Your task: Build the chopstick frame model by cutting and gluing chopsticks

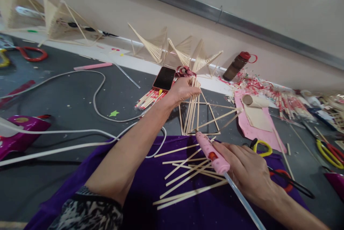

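Observation:
My left hand (185,90) pinches the top ends of wooden sticks at the upper edge of a stick frame (213,118). Several sticks fan down side by side from there to the frame's bottom bar. My right hand (243,167) is wrapped round a pink hot glue gun (212,153), a clear glue stick (243,199) poking out of its back. The gun's nozzle is at the lower ends of the fanned sticks; whether it touches them I cannot tell. Loose wooden sticks (188,178) lie crosswise on purple cloth (142,201) below the frame.
Finished stick models (177,50) stand along the wall, near a dark bottle (236,66). A phone (164,78) rests beyond my left wrist. A white cord (96,97) winds across the left side. Scissors (263,147) and pink paper (244,126) lie at the right; a purple glue gun (27,129) lies left.

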The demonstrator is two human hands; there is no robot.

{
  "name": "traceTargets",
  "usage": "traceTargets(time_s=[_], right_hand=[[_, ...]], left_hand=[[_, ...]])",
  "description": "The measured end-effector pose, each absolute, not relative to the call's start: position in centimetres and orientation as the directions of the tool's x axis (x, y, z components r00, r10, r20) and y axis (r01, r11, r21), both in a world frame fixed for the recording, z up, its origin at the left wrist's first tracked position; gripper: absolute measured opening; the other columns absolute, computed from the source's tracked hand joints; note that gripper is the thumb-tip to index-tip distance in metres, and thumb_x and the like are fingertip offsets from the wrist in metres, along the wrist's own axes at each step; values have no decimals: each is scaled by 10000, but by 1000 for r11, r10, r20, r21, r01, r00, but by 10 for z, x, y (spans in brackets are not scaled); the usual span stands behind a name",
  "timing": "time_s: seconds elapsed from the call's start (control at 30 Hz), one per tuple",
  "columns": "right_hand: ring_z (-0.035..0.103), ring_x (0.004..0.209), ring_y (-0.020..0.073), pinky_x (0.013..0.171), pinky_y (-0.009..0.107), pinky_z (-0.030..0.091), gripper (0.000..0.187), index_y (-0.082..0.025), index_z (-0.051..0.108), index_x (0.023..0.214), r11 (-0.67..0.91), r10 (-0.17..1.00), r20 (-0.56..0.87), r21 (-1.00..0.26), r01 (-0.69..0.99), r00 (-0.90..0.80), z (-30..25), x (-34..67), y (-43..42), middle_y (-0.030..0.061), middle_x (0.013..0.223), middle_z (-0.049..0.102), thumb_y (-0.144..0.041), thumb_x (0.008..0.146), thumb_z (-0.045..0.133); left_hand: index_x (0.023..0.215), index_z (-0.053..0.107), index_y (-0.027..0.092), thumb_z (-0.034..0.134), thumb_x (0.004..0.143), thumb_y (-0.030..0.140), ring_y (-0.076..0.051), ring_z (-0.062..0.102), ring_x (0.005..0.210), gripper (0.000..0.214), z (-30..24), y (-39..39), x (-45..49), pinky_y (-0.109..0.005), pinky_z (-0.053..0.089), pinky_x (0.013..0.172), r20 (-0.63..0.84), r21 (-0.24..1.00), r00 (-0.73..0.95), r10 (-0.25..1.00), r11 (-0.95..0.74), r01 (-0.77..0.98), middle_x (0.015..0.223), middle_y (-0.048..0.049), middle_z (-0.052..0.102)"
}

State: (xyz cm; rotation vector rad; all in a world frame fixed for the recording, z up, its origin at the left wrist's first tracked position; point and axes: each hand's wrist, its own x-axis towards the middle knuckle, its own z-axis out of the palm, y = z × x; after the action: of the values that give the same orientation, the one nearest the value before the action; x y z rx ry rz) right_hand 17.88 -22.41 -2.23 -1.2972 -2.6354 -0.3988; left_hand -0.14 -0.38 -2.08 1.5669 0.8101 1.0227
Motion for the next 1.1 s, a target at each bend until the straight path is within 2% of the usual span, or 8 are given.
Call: traceTargets(time_s=[0.2, 0.8, 0.97, 1.1], right_hand=[[581, 881, 212, 702, 343, 439, 444, -143, 406, 1298, 564, 771, 236, 180, 806, -592, -24, 179, -227, 108, 1048, 624, -131, 855, 385], [588, 836, 211, 674, 343, 441, 472, -130, 374, 1325, 574, 760, 227, 205, 793, -609, -24, 177, -229, 113, 1018, 633, -114, 853, 377], [602, 862, 211, 688, 336, 467, 434, -130, 408, 1287, 573, 773, 263, 102, 813, -577, -24, 177, -228, 116, 1030, 635, -135, 853, 402], [617, 832, 190, 692, 314, 497, 403, -154, 425, 1263, 547, 821, 275, -122, 828, -501, -24, 180, -229, 102, 1040, 639, -205, 863, 434]], left_hand=[[730, 619, 120, 607, 588, 158, -108, 502, 592, 147, -22, -3, -1, -245, 374, 565, 208, 974, 406, 890, -225, -7, 676, -11, 576], [723, 623, 121, 600, 591, 138, -104, 493, 574, 135, -23, -3, -1, -251, 376, 566, 226, 972, 408, 885, -230, -39, 647, -3, 558], [727, 622, 122, 606, 593, 144, -103, 496, 582, 137, -23, -3, -1, -248, 378, 569, 219, 975, 410, 886, -218, -48, 668, -8, 569], [718, 621, 118, 616, 579, 138, -107, 503, 586, 141, -18, -5, 0, -248, 381, 573, 175, 983, 397, 901, -181, -21, 665, -13, 576]])
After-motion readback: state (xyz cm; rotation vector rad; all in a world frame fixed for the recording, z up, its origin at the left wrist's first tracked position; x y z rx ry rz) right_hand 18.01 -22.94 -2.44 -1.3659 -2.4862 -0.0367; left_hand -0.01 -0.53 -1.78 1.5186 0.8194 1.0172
